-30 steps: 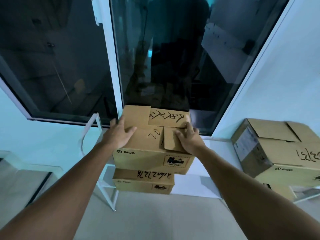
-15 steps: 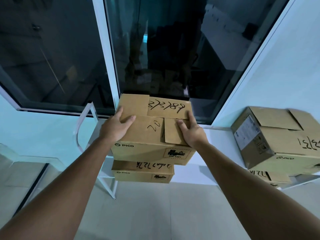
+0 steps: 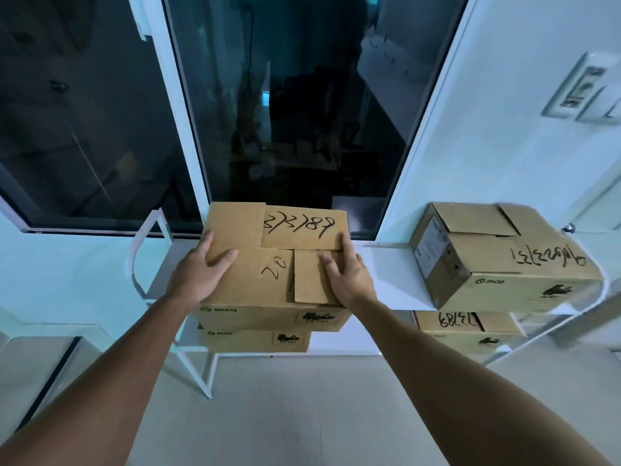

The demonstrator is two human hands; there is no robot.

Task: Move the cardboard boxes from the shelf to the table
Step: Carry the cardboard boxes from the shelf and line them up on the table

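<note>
Both hands lie flat and spread on the brown cardboard box marked "20" (image 3: 268, 264), left hand (image 3: 198, 267) by its left edge, right hand (image 3: 347, 277) on a loose flap, the box at the white metal shelf (image 3: 386, 280) above a second brown box (image 3: 255, 341), two more cardboard boxes (image 3: 497, 257) stacked well right.

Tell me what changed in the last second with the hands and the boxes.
Little changed. The left hand and right hand stay flat on the top box, their fingers shifted slightly. That box still sits on the shelf; the box beneath and the two right-hand boxes have not moved.
</note>
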